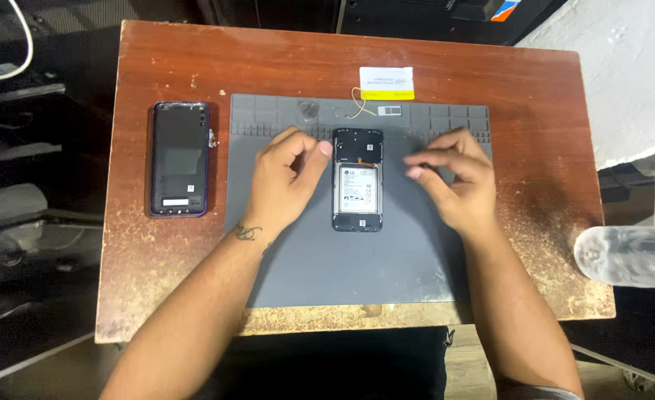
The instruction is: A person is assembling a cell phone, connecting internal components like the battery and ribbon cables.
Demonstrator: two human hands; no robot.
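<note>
Two bare hands are hovering over the grey work mat [320, 274], which we are taking as our landmark on the worn wooden table [542, 133]. Left of the mat, just off its edge, a dark phone back cover with a purple rim [179, 159] is lying flat on the wood. Moving onto the mat, our left hand [284, 181] is resting on its upper left part, fingers curled loosely inward with the thumb tip touching, or nearly touching, the top left edge of the opened phone [358, 180]; we cannot tell whether anything is pinched there. That phone is lying upright in the mat's upper middle, back off, its pale battery showing in the frame. Beyond the mat's top edge, a small white and yellow card [386, 83] is sitting on the wood, and a thin yellow wire [357, 110] is curling over the mat's top trays. On the mat's upper right part, our right hand [453, 181] is hanging just right of the phone, not touching it, fingertips drawn close together as in a pinch; whether they are gripping something tiny we cannot tell. Well right of the mat, past the table's corner, a clear plastic bottle [631, 255] is lying on its side.
</note>
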